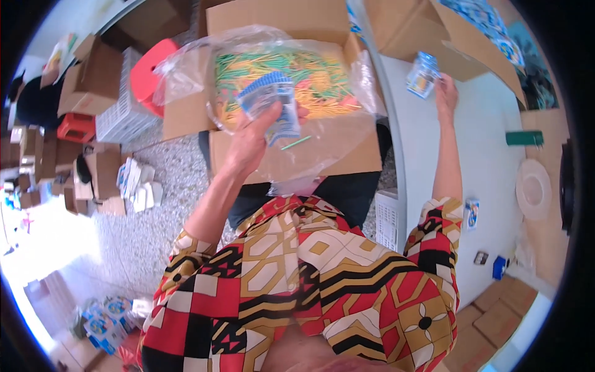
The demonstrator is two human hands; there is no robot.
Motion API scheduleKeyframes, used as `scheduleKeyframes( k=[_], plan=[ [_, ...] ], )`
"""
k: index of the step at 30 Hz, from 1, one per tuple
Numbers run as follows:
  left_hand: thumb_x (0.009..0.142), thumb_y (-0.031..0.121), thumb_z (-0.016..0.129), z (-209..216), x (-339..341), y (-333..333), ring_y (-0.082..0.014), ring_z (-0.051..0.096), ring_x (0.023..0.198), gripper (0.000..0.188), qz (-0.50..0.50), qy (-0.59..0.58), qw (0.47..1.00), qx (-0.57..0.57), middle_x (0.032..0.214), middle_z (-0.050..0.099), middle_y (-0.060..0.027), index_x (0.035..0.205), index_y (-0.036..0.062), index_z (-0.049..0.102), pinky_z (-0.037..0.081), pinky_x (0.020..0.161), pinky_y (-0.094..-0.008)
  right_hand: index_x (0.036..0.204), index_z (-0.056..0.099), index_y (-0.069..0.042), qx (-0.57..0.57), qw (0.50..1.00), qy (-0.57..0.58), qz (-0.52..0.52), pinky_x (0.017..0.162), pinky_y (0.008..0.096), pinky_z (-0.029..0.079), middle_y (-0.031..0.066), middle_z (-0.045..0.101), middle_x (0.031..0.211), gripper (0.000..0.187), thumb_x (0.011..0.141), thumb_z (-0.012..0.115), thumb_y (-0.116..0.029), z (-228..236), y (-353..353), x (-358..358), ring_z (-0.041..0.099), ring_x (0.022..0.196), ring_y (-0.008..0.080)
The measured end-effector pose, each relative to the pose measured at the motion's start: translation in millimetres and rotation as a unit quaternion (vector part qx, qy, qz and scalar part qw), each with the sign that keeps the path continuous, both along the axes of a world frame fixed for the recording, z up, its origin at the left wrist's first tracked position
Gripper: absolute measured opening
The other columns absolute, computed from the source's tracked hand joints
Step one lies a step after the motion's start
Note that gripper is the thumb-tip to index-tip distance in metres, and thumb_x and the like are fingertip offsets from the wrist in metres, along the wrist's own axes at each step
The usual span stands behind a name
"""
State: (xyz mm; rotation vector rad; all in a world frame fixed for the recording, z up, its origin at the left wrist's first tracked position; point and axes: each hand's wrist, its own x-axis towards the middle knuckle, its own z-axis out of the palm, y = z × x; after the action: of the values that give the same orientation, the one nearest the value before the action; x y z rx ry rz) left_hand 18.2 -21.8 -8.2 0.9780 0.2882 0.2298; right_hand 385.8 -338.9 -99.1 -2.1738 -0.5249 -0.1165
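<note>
Left hand (254,129) holds blue-edged packaging (280,98) over open carton (273,17).

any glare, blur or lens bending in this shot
Head view: strong glare whites out the left side beyond the speckled floor; head view: the fisheye bows the white table's edge and leaves dark corners; head view: the clear plastic liner catches shiny highlights; head view: the left hand's packet looks slightly soft.

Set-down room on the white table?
Smooth white table: bare between its left edge and right forearm; also between green cylinder and small blue packet. Crowded: far end, brown cardboard box, blue-white pouch at right hand.
</note>
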Motion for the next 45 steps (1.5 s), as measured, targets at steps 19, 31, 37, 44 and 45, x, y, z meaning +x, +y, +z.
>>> scheduleKeyframes(
  k=[19, 31, 37, 44, 45],
  plan=[
    [0.084, 0.007, 0.06, 0, -14, 6, -0.0084, 0.061, 0.079, 0.019, 0.119, 0.001, 0.983, 0.136, 0.087, 0.066, -0.0034, 0.102, 0.0004, 0.062, 0.05, 0.072, -0.0236, 0.083, 0.061, 0.0, -0.048, 0.926, 0.065, 0.368, 0.057, 0.0241, 0.043, 0.0032, 0.059, 0.065, 0.014, 0.08, 0.066, -0.013, 141, 214, -247, 0.053, 0.061, 0.0073],
    [0.08, 0.004, 0.065, 4, -31, 17, -0.0073, 0.059, 0.082, 0.023, 0.115, -0.004, 0.983, 0.14, 0.093, 0.065, -0.0015, 0.103, 0.0024, 0.062, 0.049, 0.073, -0.0239, 0.089, 0.059, -0.001, -0.007, 0.913, 0.029, 0.406, 0.059, 0.0286, 0.044, 0.0065, 0.06, 0.075, 0.015, 0.08, 0.065, -0.012, 149, 216, -252, 0.053, 0.062, 0.013],
    [0.076, 0.002, 0.068, 4, -31, 13, -0.0075, 0.059, 0.08, 0.025, 0.126, 0.006, 0.979, 0.16, 0.09, 0.065, -0.0017, 0.101, 0.0024, 0.063, 0.05, 0.074, -0.0241, 0.09, 0.059, -0.001, -0.044, 0.906, 0.034, 0.419, 0.062, 0.0278, 0.045, 0.0067, 0.06, 0.077, 0.017, 0.078, 0.066, -0.01, 152, 218, -249, 0.054, 0.065, 0.0133],
    [0.074, 0.003, 0.071, 4, -37, 11, -0.0077, 0.06, 0.08, 0.025, 0.1, 0.029, 0.983, 0.151, 0.09, 0.066, -0.0029, 0.099, 0.0008, 0.064, 0.05, 0.075, -0.0244, 0.09, 0.059, 0.0, -0.016, 0.897, 0.016, 0.441, 0.065, 0.0273, 0.047, 0.0079, 0.06, 0.078, 0.015, 0.078, 0.065, -0.007, 150, 213, -252, 0.057, 0.07, 0.0134],
    [0.074, 0.003, 0.071, 4, -38, 11, -0.0077, 0.06, 0.08, 0.025, 0.099, 0.029, 0.983, 0.151, 0.09, 0.066, -0.0029, 0.099, 0.0008, 0.064, 0.05, 0.075, -0.0244, 0.09, 0.059, 0.0, -0.016, 0.898, 0.016, 0.44, 0.065, 0.0273, 0.047, 0.0079, 0.06, 0.078, 0.015, 0.078, 0.065, -0.007, 149, 213, -253, 0.057, 0.07, 0.0134]
  ],
)
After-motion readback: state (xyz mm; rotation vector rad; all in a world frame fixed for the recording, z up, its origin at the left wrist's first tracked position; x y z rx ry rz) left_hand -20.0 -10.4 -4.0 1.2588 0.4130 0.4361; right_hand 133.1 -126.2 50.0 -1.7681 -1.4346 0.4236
